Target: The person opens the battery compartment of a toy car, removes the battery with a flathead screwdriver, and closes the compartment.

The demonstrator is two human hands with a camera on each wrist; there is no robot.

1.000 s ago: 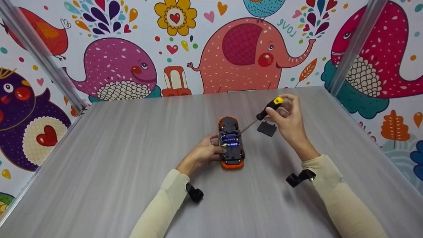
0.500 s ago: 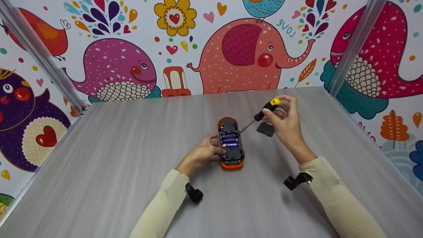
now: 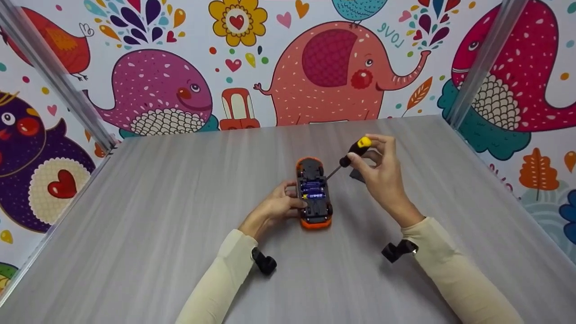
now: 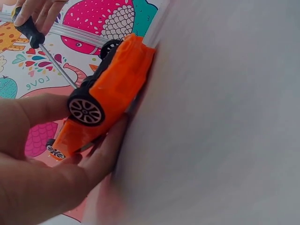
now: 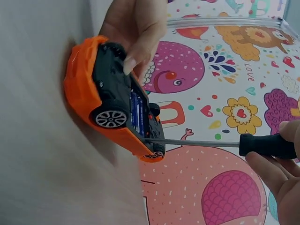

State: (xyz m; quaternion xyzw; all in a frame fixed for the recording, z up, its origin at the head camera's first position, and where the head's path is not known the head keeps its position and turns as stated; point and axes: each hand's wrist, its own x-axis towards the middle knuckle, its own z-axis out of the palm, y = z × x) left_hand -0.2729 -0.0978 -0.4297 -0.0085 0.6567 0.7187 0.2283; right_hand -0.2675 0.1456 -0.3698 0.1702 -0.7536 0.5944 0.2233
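An orange toy car [image 3: 316,211] lies upside down on the table, its black underside facing up. Several blue batteries [image 3: 313,190] sit side by side in its uncovered battery compartment. My left hand [image 3: 276,204] grips the car from its left side, thumb on the underside. In my right hand [image 3: 382,173] is a screwdriver [image 3: 355,152] with a black and yellow handle, pinched between thumb and fingers. The shaft [image 5: 201,143] slants down, and its tip meets the car at the edge of the battery compartment, as the right wrist view shows.
A dark battery cover [image 3: 357,176] lies on the grey table [image 3: 180,202] right of the car, mostly hidden behind my right hand. A wall with cartoon animals [image 3: 328,67] stands at the table's far edge. Each wrist carries a black camera mount [image 3: 264,262].
My right hand has shifted left and slightly down, bringing the screwdriver handle closer to the car and covering more of the battery cover. The left hand and car stay in place.
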